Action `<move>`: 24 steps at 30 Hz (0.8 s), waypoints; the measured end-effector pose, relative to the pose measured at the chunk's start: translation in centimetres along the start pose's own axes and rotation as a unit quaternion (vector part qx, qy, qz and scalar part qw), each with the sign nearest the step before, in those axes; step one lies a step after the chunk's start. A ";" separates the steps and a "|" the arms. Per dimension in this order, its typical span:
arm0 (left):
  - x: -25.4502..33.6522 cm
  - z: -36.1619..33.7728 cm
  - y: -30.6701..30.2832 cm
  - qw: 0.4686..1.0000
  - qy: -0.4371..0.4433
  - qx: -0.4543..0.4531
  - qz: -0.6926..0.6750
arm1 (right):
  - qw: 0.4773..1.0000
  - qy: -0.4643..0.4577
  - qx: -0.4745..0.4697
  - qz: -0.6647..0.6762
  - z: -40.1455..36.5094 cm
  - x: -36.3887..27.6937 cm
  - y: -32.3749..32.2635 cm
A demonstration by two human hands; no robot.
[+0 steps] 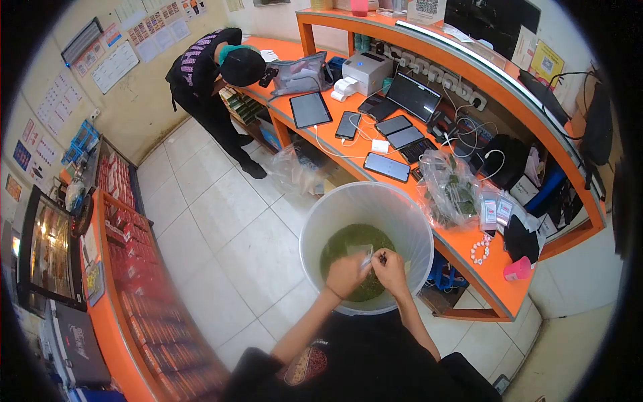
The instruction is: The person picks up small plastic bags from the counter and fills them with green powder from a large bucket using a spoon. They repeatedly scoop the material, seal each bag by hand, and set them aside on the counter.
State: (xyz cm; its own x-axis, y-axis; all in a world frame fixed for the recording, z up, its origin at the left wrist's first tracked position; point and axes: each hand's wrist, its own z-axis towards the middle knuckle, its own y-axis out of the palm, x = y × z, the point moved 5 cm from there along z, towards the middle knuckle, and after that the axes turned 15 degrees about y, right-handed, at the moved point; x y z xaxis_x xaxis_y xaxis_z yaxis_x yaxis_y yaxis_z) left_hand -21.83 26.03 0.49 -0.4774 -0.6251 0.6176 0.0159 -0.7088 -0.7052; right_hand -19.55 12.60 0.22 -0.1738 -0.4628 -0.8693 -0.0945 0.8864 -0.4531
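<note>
A big translucent white tub (312, 228) stands in front of my body, with a layer of green, fine-looking stuff (345, 240) across its bottom. Both hands are over the tub, close together. My left hand (346, 275) is closed on a small clear plastic bag (362, 252), whose top points up between the hands. Beside it, the fingers of my right hand (391, 273) pinch a small dark object (382, 256), right next to the bag; I cannot tell what kind it is.
An orange counter (462, 253) borders the tub, carrying phones (387, 167), a tablet (311, 109), a label printer (367, 71), a plastic bag of leafy green stuff (450, 191) and a pink cup (517, 269). A co-worker (207, 74) bends over the far end. Red-stocked shelves (144, 268) line the left.
</note>
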 end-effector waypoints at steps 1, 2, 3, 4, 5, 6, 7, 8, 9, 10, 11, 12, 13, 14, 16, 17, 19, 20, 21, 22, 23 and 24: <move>-0.2 -0.2 0.0 0.998 -0.035 -0.002 0.043 | 1.000 0.004 0.009 -0.006 0.1 0.0 0.1; -0.3 -0.3 0.2 0.998 -0.033 -0.002 0.044 | 1.000 0.008 0.019 -0.011 0.3 0.1 0.1; -0.5 -0.4 0.0 0.997 -0.045 0.008 0.068 | 1.000 0.007 0.020 -0.010 0.2 0.2 0.1; -0.7 -0.4 -0.3 0.994 -0.057 0.019 0.092 | 0.997 -0.016 0.037 -0.058 0.0 0.2 0.1; -0.9 -0.3 -0.4 0.994 -0.055 0.021 0.095 | 0.992 -0.040 0.055 -0.106 -0.1 0.1 0.1; -0.7 -0.1 -0.8 0.995 -0.054 0.016 0.082 | 0.992 -0.043 0.056 -0.103 0.0 0.0 0.4; -0.5 0.0 -1.1 0.996 -0.054 0.010 0.068 | 0.998 -0.028 0.035 -0.035 0.0 0.2 0.6; -0.4 0.0 -1.2 0.996 -0.054 0.010 0.069 | 0.999 -0.014 0.013 0.033 0.1 0.4 0.7; 0.0 0.2 -1.2 0.998 -0.026 0.023 0.053 | 0.999 -0.016 0.013 0.033 0.1 -0.2 0.5; 0.3 0.3 -1.3 0.999 0.001 0.037 0.037 | 1.000 -0.012 0.011 0.027 0.0 -1.0 0.0; 0.4 0.3 -1.4 0.999 0.002 0.038 0.038 | 1.000 -0.007 0.010 0.020 0.0 -1.5 -0.2; 0.6 0.2 -1.6 0.998 0.001 0.051 0.025 | 1.000 -0.009 0.011 0.021 0.2 -0.8 -0.1; 0.6 0.2 -1.7 0.998 0.001 0.065 0.011 | 0.999 -0.028 0.016 0.013 0.5 0.2 -0.1; 0.6 0.3 -1.7 0.998 0.002 0.066 0.010 | 0.999 -0.046 0.020 0.005 0.8 1.1 -0.1; 0.5 0.0 -1.4 0.998 -0.008 0.063 0.023 | 0.997 -0.059 0.030 -0.029 0.3 0.0 -0.1; 0.5 -0.1 -1.3 0.998 -0.010 0.062 0.021 | 0.995 -0.072 0.038 -0.061 -0.1 -0.6 -0.1; 0.0 0.3 -1.5 0.994 -0.019 0.103 -0.031 | 0.997 -0.068 0.022 -0.029 -0.4 -1.3 -0.2; -0.5 0.4 -1.4 0.994 -0.020 0.101 -0.034 | 0.998 -0.066 0.007 0.004 -0.4 -1.5 -0.2; -1.3 0.2 -1.2 0.995 -0.026 0.091 -0.038 | 0.998 -0.060 0.008 0.003 -0.3 -1.5 -0.2; -1.5 0.2 -1.4 0.995 -0.035 0.079 -0.044 | 0.997 -0.074 0.015 0.011 -0.4 -1.6 -0.4; -1.4 -0.1 -1.3 0.995 -0.040 0.072 -0.052 | 0.996 -0.085 0.022 0.019 -0.6 -1.5 -0.5; -0.6 0.1 -2.5 0.994 -0.049 0.101 -0.005 | 0.997 -0.072 0.022 0.015 -0.6 -1.4 -0.4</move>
State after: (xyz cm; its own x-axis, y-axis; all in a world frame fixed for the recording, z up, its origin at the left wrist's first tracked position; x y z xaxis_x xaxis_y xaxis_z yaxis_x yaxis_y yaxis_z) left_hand -21.47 28.16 1.92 -0.3912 -0.6401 0.6613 0.1926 -0.7596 -0.6213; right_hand -19.86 12.90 1.73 -0.0325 -0.4336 -0.9005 -0.0485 0.9006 -0.4319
